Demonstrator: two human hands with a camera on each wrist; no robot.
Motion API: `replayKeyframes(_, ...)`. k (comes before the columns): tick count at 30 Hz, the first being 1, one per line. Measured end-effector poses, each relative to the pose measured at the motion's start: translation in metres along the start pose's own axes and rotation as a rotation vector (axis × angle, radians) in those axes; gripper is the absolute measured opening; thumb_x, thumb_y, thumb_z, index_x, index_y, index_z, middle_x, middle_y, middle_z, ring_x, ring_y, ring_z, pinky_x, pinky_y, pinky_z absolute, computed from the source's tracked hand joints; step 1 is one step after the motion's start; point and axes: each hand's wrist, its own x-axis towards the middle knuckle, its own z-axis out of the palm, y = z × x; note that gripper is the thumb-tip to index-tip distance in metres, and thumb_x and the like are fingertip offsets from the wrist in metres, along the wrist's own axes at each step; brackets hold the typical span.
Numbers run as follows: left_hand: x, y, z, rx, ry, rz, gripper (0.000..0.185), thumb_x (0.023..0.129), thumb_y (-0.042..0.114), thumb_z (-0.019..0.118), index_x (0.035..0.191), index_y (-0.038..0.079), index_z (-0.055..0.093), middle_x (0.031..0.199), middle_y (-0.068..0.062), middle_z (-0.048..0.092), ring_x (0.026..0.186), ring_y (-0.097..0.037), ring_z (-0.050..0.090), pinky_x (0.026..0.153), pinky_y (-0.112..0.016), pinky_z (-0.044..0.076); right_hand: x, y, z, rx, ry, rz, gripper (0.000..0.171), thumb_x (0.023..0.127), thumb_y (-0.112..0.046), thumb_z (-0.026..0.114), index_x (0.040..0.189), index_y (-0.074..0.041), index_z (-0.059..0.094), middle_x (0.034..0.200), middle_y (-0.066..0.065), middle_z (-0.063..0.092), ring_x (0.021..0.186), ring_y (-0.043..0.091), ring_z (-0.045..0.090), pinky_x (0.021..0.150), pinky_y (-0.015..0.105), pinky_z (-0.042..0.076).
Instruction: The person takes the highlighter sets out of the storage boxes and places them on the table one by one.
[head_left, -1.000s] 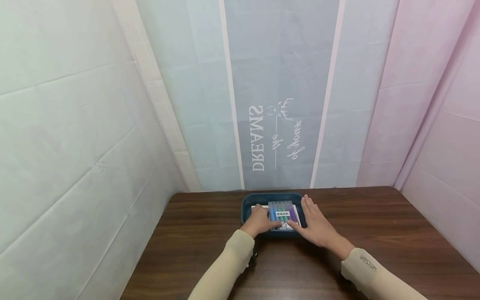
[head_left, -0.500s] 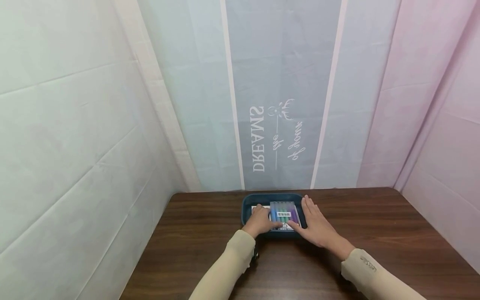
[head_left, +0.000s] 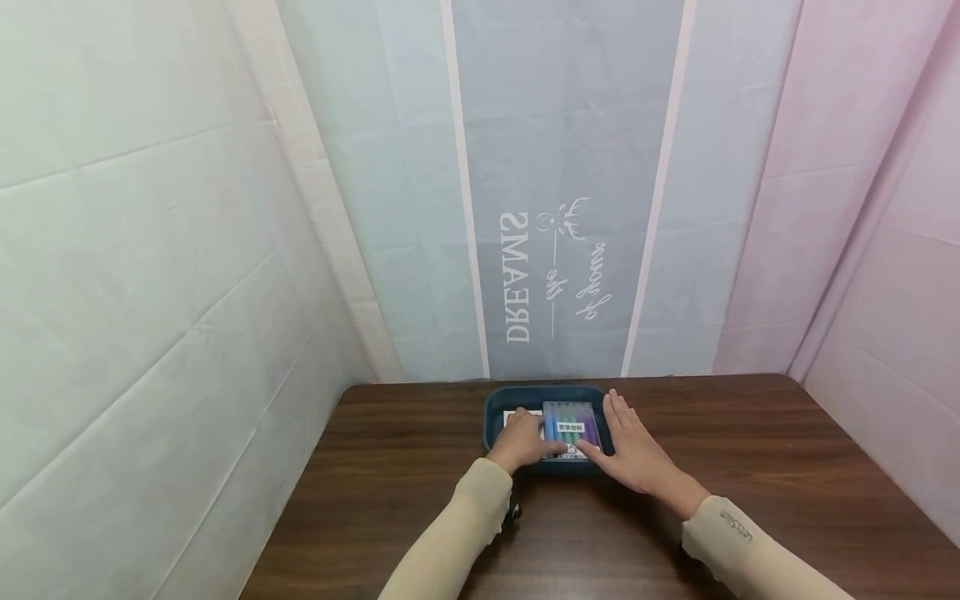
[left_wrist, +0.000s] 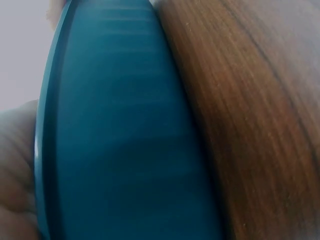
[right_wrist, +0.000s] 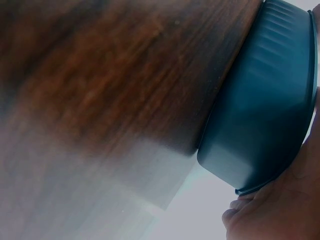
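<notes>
A dark teal tray (head_left: pixel 543 392) stands on the brown wooden table (head_left: pixel 750 467) near the back wall. In it lies a clear pack of coloured pens (head_left: pixel 571 423) on top of a white card (head_left: pixel 513 416). My left hand (head_left: pixel 534 439) has its fingers curled at the pack's near left edge and holds it. My right hand (head_left: pixel 613 427) lies flat along the tray's right rim, with its thumb against the pack's near corner. The left wrist view shows the tray's outer wall (left_wrist: pixel 130 140) very close. In the right wrist view the tray (right_wrist: pixel 265 100) sits above my fingers (right_wrist: pixel 280 210).
Fabric sheets close in the table on the left, back and right; the back one (head_left: pixel 555 275) carries mirrored lettering. Bare wood (head_left: pixel 390 467) lies on both sides of the tray and in front of it.
The pen pack has slid a little to the right and away inside the tray, and my left hand has followed it. The right hand has stayed in place.
</notes>
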Motion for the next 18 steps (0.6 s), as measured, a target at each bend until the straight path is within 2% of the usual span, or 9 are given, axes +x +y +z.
replayKeyframes(7, 0.0001, -0.0001, 0.0015, 0.033, 0.022, 0.076, 0.066, 0.092, 0.052, 0.084, 0.135, 0.003, 0.072, 0.117, -0.008, 0.073, 0.101, -0.017, 0.056, 0.090, -0.035, 0.057, -0.0005, 0.0024, 0.0011, -0.001, 0.007, -0.015, 0.111, 0.100, -0.069, 0.061, 0.165, 0.012, 0.020, 0.175, 0.031, 0.011, 0.161, 0.050, 0.016, 0.128, 0.067, 0.019)
replayKeyframes(14, -0.0034, 0.0021, 0.0017, 0.029, 0.021, 0.074, 0.072, 0.093, 0.052, 0.083, 0.143, 0.002, 0.068, 0.126, -0.010, 0.072, 0.109, -0.019, 0.060, 0.098, -0.038, 0.058, -0.0022, 0.0032, 0.0017, -0.003, 0.012, -0.021, 0.111, 0.100, -0.069, 0.060, 0.165, 0.012, 0.020, 0.175, 0.031, 0.012, 0.161, 0.050, 0.017, 0.128, 0.068, 0.020)
replayKeyframes(18, -0.0052, 0.0031, 0.0027, 0.018, 0.022, 0.076, 0.072, 0.093, 0.051, 0.083, 0.143, 0.002, 0.067, 0.126, -0.010, 0.071, 0.109, -0.019, 0.059, 0.099, -0.039, 0.057, -0.0044, 0.0026, 0.0016, 0.002, 0.013, -0.023, 0.111, 0.101, -0.068, 0.061, 0.164, 0.013, 0.020, 0.175, 0.032, 0.012, 0.161, 0.050, 0.017, 0.128, 0.068, 0.020)
